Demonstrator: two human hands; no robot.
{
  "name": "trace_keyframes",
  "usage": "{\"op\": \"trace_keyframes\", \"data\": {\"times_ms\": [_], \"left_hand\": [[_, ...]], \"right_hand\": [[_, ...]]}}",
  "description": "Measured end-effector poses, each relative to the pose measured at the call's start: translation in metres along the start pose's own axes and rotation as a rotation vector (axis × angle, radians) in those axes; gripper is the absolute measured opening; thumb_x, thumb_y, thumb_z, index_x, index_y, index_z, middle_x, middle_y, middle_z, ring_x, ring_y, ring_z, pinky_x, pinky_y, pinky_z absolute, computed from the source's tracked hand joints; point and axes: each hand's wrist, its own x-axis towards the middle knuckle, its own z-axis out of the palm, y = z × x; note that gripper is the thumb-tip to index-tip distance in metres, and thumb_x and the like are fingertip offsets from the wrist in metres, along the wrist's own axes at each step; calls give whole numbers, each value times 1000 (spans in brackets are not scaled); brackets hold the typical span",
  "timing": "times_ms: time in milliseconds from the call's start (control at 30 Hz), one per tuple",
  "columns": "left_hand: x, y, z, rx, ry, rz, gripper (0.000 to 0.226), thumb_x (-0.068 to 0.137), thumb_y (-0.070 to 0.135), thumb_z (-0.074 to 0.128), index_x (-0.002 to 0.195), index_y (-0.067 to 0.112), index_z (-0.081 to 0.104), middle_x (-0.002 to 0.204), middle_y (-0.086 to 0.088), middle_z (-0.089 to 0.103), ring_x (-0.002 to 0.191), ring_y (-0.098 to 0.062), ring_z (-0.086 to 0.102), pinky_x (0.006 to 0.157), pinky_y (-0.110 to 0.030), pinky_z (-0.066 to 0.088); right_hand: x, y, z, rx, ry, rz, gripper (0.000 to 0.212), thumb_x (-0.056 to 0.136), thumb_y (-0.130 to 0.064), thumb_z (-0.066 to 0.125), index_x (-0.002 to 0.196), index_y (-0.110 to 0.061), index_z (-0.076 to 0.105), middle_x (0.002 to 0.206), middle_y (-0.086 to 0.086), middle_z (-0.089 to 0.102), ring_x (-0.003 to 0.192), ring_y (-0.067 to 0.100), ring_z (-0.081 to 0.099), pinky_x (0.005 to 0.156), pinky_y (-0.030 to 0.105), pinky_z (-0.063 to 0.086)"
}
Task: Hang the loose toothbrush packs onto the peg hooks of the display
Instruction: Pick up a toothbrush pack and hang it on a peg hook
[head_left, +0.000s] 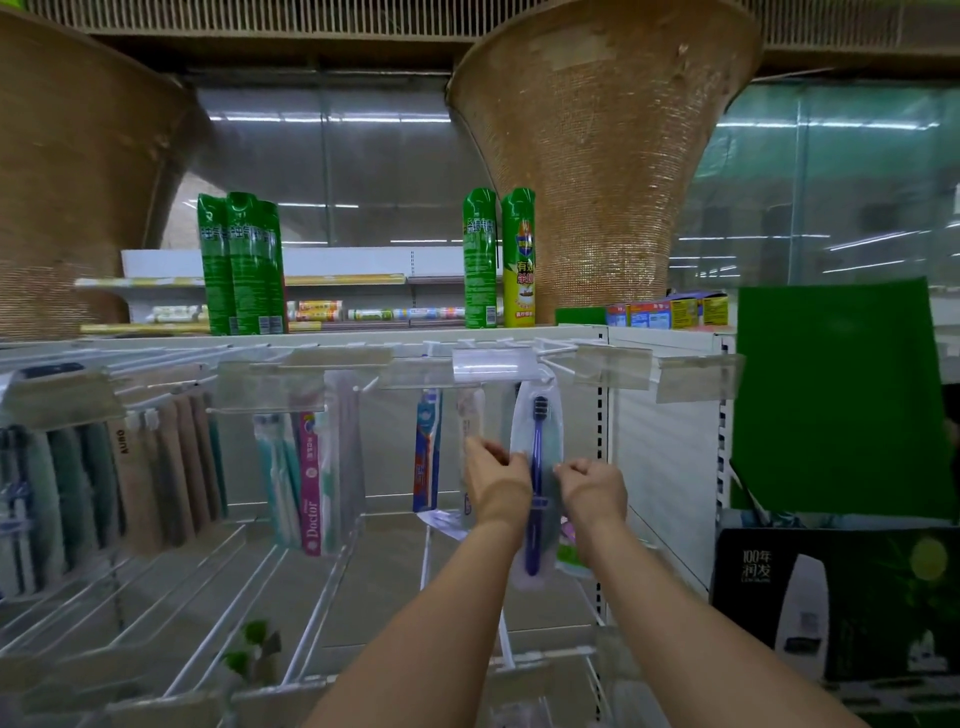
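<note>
Toothbrush pack (536, 447) stands upright at the right end of the display (395, 452), left hand (496, 470) pinching its left edge, right hand (592, 483) curled on its right edge, both at mid-height. Its top end lies straight above the grips, just beneath a clear label holder (493, 366).

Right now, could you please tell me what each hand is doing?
Left hand: pinches the left edge of the purple toothbrush pack.
Right hand: fingers curled on the same pack's right edge.
</note>
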Motion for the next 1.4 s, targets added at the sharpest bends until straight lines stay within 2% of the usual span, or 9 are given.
{"op": "trace_keyframes", "data": {"times_ms": [200, 333, 433, 600, 667, 800, 1100, 1267, 1400], "left_hand": [[15, -17, 2, -33, -156, -142, 14, 95, 11, 49, 106, 15, 56, 107, -6, 59, 92, -16, 58, 77, -25, 49], [23, -25, -2, -55, -241, -160, 33, 97, 8, 46, 129, 14, 51, 128, -6, 52, 102, -13, 55, 87, -23, 47], [28, -35, -2, -65, -274, -186, 37, 97, 6, 45, 133, 14, 49, 130, -3, 48, 102, -9, 50, 89, -20, 42], [22, -71, 7, -18, -112, -257, 24, 91, -4, 43, 98, 13, 59, 100, -7, 59, 94, -20, 53, 79, -27, 42], [14, -90, 16, -13, -123, -329, 31, 87, -9, 39, 80, 15, 58, 84, -9, 59, 81, -24, 54, 71, -28, 42], [-11, -103, 37, -49, -257, -476, 31, 90, -10, 38, 74, 14, 50, 64, -7, 49, 52, -14, 42, 44, -19, 34], [-37, -95, 64, -123, -393, -572, 25, 92, -2, 35, 91, 13, 55, 61, -9, 48, 45, -15, 39, 46, -17, 34], [-49, -90, 64, -196, -370, -600, 24, 92, -4, 38, 107, 12, 45, 78, -10, 51, 54, -16, 46, 44, -20, 45], [-52, -85, 59, -180, -366, -557, 26, 93, 3, 45, 118, 8, 39, 93, -12, 54, 59, -15, 50, 39, -16, 42]], "right_hand": [[36, -2, 10, -104, 13, 16, 15, 91, -16, 57, 88, -10, 71, 79, 5, 65, 77, 25, 61, 81, 39, 55], [48, 3, 20, -96, 21, -3, 16, 91, -17, 58, 85, -8, 69, 74, 6, 61, 65, 19, 53, 66, 27, 45], [51, 18, 25, -57, -5, 27, 26, 92, -24, 57, 70, -11, 63, 67, 8, 61, 64, 24, 55, 67, 35, 52], [51, 53, 0, -264, 96, 81, 24, 89, -14, 49, 66, -13, 53, 74, 11, 56, 70, 28, 51, 67, 31, 42], [49, 61, -18, -390, 52, 116, 13, 88, -11, 48, 85, -15, 60, 92, 15, 60, 90, 31, 57, 76, 29, 41], [48, 82, -42, -697, -106, 201, 38, 88, -20, 51, 124, -9, 54, 132, 17, 54, 120, 33, 52, 96, 32, 42], [36, 88, -43, -815, -199, 180, 54, 79, -59, 56, 109, -15, 65, 113, 12, 67, 103, 28, 63, 84, 31, 49], [32, 81, -51, -723, -215, 221, 43, 79, -39, 68, 111, -10, 64, 113, 15, 66, 101, 28, 64, 83, 31, 50], [40, 82, -53, -427, -256, 348, 30, 61, -11, 77, 88, -2, 67, 85, 22, 67, 76, 32, 67, 79, 48, 57]]}}
